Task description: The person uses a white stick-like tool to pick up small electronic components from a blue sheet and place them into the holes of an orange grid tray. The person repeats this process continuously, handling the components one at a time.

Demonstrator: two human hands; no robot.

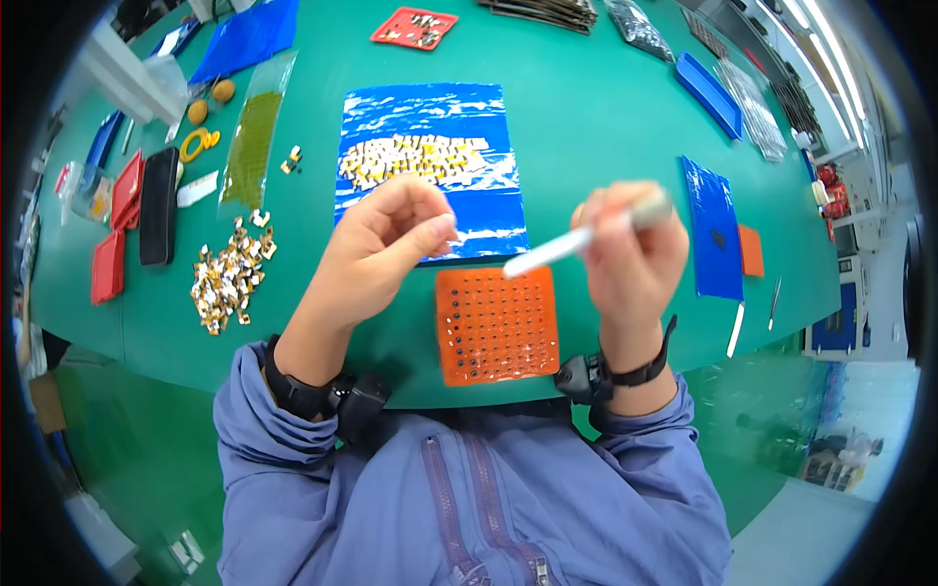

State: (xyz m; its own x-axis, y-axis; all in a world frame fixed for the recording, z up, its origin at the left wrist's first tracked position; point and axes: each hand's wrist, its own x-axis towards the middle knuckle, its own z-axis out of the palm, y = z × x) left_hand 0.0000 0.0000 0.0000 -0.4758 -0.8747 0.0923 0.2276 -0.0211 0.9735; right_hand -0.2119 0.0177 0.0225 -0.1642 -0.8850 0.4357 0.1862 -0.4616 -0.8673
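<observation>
My right hand point(640, 264) grips a white pen-like tool point(549, 252) with a thicker greyish end, slightly blurred. Its tip points left, over the far edge of an orange plate point(542, 371) with rows of small holes and dark dots. My left hand point(401, 230) is closed, thumb against curled fingers, above the near left part of a blue film-covered board point(430, 103); whatever it pinches is too small to make out. Beyond that hand, many small white and gold pieces point(420, 159) lie spread on the board.
A heap of similar pieces point(233, 275) lies at left, near a strip of olive sheet point(256, 146), a black case point(158, 207) and red trays point(109, 266). At right are a blue sheet point(713, 230), a white strip point(735, 330) and tweezers point(775, 303). A red tray point(414, 27) stands far back.
</observation>
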